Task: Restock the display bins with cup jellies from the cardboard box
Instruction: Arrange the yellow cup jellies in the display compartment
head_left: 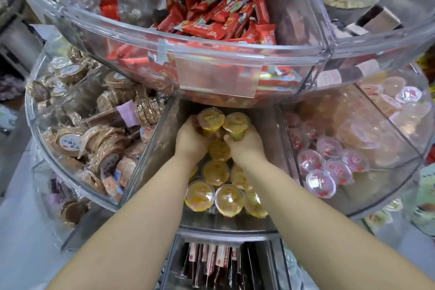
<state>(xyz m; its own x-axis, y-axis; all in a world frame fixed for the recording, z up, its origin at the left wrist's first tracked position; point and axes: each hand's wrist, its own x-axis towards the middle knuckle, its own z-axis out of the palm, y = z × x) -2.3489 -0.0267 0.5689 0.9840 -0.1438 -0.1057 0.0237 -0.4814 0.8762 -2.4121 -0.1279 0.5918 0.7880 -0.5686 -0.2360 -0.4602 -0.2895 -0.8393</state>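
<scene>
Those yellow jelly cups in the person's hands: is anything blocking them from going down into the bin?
Nothing visible does. The left hand and right hand each hold a yellow jelly cup already inside the middle bin, right above the other yellow cups. The upper tier overhangs the back only.

You can't see the fingertips of your left hand [190, 139] or right hand [247, 142]; they're tucked behind the yellow cup jellies [210, 119] they grip. Back of the middle bin [150, 148] is hidden under the upper tier [211, 54]. Lid print too small to read. Both forearms cut off at bottom edge.
</scene>
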